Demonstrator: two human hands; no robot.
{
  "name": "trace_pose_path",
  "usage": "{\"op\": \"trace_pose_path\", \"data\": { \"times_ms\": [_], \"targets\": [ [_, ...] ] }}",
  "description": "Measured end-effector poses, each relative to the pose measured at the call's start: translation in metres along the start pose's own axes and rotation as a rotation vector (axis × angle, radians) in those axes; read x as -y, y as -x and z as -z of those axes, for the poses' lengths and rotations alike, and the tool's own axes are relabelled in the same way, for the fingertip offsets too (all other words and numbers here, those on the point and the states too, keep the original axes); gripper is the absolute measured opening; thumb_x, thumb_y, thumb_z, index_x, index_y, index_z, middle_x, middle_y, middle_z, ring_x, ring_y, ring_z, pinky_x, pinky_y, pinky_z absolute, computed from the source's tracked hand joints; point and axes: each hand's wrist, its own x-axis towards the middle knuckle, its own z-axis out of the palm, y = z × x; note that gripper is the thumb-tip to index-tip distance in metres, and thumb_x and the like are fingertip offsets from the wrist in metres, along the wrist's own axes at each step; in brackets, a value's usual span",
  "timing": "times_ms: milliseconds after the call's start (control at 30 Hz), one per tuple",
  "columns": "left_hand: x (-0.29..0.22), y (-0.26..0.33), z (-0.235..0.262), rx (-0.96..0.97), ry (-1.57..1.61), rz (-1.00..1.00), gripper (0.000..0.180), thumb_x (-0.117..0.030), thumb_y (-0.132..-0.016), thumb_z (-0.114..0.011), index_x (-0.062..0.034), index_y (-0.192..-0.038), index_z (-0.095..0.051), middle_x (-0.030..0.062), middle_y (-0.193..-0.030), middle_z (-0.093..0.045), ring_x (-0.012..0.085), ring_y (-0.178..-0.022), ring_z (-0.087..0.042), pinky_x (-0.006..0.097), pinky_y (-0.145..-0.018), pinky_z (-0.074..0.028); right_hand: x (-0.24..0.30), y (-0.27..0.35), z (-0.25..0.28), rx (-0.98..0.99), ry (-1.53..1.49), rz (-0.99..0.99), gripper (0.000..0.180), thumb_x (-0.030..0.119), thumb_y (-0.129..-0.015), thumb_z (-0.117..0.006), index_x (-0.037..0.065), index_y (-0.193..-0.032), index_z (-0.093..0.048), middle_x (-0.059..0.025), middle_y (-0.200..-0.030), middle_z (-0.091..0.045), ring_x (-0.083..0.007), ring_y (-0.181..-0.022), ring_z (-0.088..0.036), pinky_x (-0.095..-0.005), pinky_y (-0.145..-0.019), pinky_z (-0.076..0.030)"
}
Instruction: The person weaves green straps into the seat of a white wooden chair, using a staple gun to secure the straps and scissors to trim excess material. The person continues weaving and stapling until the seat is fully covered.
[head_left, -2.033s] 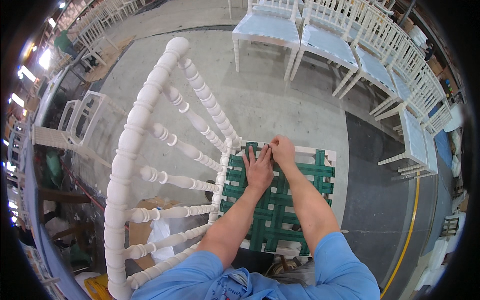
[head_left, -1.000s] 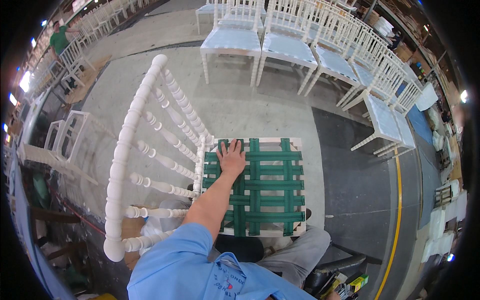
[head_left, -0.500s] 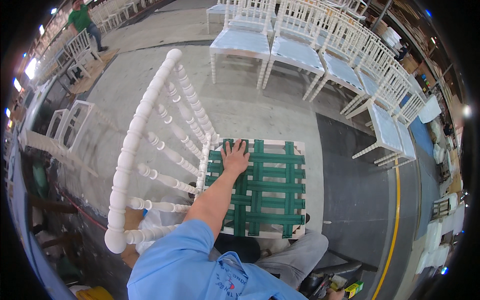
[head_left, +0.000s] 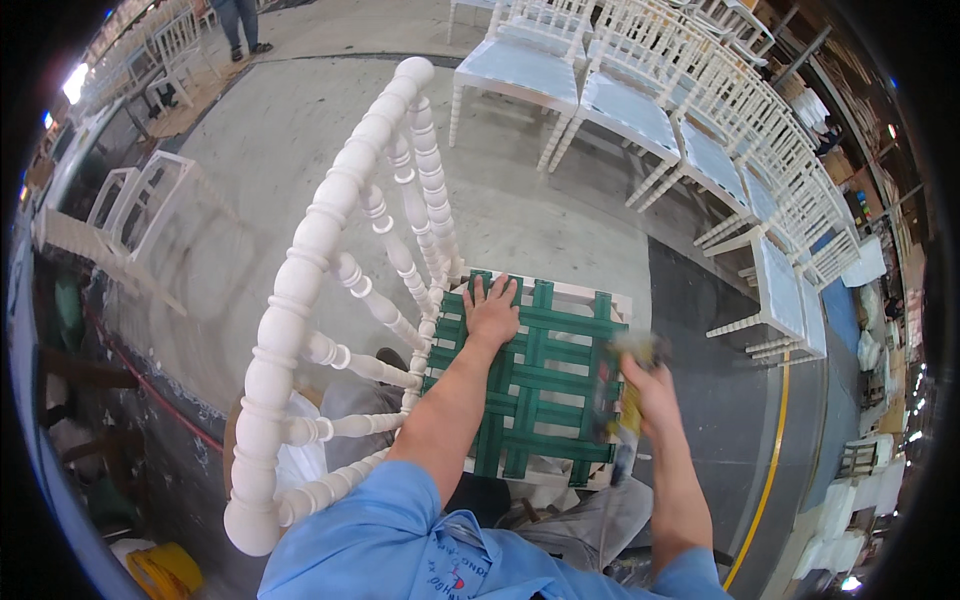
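A white chair with turned spindles (head_left: 335, 215) stands in front of me, its back to the left. Dark green webbing straps (head_left: 548, 400) cross in a weave over the open seat frame (head_left: 622, 305). My left hand (head_left: 492, 312) lies flat with fingers spread on the webbing near the seat's far left corner. At the right edge of the seat, my right hand (head_left: 655, 395) is closed round a yellow-and-dark staple gun (head_left: 627, 410), smeared by motion. I cannot tell whether the gun touches the frame.
Rows of white chairs with pale seats (head_left: 625, 110) stand at the far right. A white chair frame (head_left: 140, 220) lies at the left. A yellow line (head_left: 765, 480) marks the dark floor strip on the right. At the far left a person (head_left: 236, 22) stands, partly cut off.
My right hand has come up from the lower right to the seat's right edge with the staple gun. My left hand stays on the webbing. The whole view has shifted.
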Motion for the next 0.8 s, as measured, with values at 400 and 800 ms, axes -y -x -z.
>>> {"op": "trace_pose_path", "data": {
  "times_ms": [400,800],
  "targets": [
    [0.004,-0.005,-0.011,-0.066,0.021,0.009,0.062,-0.031,-0.107,-0.049,-0.0311,-0.167,-0.035,-0.0079,-0.178,-0.021,0.0361,-0.165,-0.008,0.059,-0.132,-0.006,-0.013,-0.171,-0.134,0.083,0.207,-0.175,0.032,0.036,-0.101,-0.073,0.005,-0.109,-0.066,-0.0046,-0.088,-0.066,-0.0162,-0.061,-0.061,-0.0335,-0.052,-0.052],
    [0.001,0.001,-0.010,-0.170,0.038,-0.003,0.058,-0.029,-0.106,-0.051,-0.0277,-0.163,-0.044,-0.0061,-0.176,-0.027,0.0389,-0.163,-0.015,0.060,-0.131,-0.010,-0.027,-0.174,-0.150,0.048,0.310,-0.128,0.027,0.033,-0.101,-0.073,0.007,-0.101,-0.066,-0.0043,-0.084,-0.064,-0.0151,-0.057,-0.058,-0.0333,-0.048,-0.048]
  ]
}}
